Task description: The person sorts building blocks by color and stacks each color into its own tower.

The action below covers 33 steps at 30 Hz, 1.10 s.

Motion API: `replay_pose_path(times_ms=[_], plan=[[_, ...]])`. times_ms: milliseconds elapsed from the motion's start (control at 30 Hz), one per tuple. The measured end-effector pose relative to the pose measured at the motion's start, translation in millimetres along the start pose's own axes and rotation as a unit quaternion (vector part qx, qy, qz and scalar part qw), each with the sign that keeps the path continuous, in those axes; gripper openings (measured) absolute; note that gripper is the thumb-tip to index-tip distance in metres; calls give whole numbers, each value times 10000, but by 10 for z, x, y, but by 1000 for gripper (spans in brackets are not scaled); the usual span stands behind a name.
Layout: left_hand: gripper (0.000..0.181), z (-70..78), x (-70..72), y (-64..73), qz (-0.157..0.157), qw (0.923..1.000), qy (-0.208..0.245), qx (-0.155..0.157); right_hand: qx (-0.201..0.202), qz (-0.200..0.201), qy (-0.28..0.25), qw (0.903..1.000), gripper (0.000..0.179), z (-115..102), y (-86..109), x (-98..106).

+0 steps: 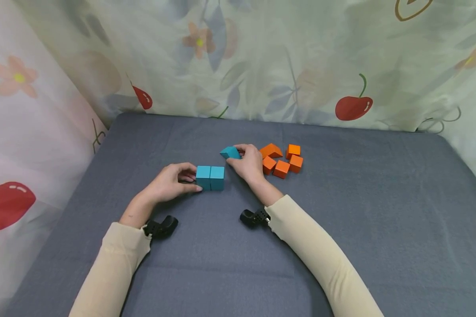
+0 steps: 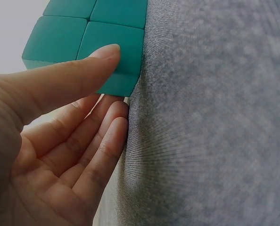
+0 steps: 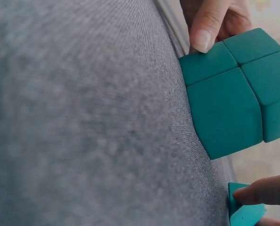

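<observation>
Several teal-blue cubes (image 1: 210, 178) stand stacked two wide and two high on the grey cloth. At their left side my left hand (image 1: 175, 181) pinches a lower cube (image 2: 112, 52), thumb on its front face and fingers toward the back. The same stack (image 3: 225, 110) shows in the right wrist view. Behind and right of it, my right hand (image 1: 247, 162) holds a blue wedge-shaped block (image 1: 230, 152) between thumb and fingers. That wedge block (image 3: 243, 214) is near the cloth in the right wrist view; whether it touches is unclear.
Just right of my right hand lie several orange cubes (image 1: 281, 169) and an orange wedge-shaped block (image 1: 271, 150). The grey cloth (image 1: 365, 198) covers the table. A patterned curtain (image 1: 262, 57) hangs along the back edge and the left side.
</observation>
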<state>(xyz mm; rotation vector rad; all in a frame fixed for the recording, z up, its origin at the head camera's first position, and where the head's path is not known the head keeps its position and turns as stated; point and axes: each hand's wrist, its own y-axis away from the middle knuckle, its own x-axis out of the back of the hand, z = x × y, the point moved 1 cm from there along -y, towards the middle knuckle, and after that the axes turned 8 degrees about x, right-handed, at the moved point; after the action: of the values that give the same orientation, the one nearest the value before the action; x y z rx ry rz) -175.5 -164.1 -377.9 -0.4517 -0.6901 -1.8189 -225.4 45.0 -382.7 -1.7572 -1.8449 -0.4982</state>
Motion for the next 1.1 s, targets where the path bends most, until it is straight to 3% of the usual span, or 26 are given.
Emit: replay_pose_path(times_ms=[533, 1100], plan=[[38, -1, -10, 1, -15, 10000, 13, 19, 802, -548, -645, 9932, 41, -13, 127, 93], [38, 2, -10, -14, 3, 10000, -8, 47, 1877, -687, -1262, 9717, 40, -67, 197, 204]])
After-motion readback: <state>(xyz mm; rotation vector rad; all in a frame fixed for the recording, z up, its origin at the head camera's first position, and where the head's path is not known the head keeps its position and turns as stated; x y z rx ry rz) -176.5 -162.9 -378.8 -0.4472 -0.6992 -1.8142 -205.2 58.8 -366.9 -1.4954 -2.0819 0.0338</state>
